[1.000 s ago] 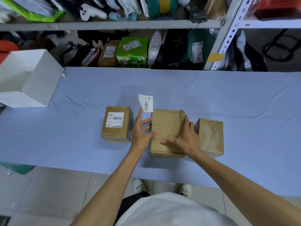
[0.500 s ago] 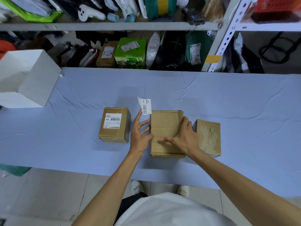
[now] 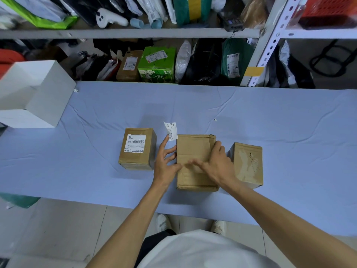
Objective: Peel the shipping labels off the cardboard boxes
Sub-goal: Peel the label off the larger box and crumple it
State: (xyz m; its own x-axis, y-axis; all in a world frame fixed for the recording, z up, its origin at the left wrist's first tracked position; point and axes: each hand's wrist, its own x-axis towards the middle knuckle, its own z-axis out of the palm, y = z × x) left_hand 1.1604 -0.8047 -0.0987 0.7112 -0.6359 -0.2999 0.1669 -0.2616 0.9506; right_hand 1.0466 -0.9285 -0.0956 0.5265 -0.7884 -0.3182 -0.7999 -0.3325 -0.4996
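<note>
- My left grip (image 3: 166,163), fingers spread straight, carries a curled white barcode label (image 3: 171,130) on its index fingertip, over the middle of the table (image 3: 270,122).
- My right grip (image 3: 216,165) lies flat, fingers spread, on the bare, creased cardboard box (image 3: 191,149).

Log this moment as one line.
left hand: peeled label at fingertip | right hand: resting on middle box | left box: labelled | right box: unlabelled

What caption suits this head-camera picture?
Left hand carries a peeled label beside the middle box; right hand steadies it.
</note>
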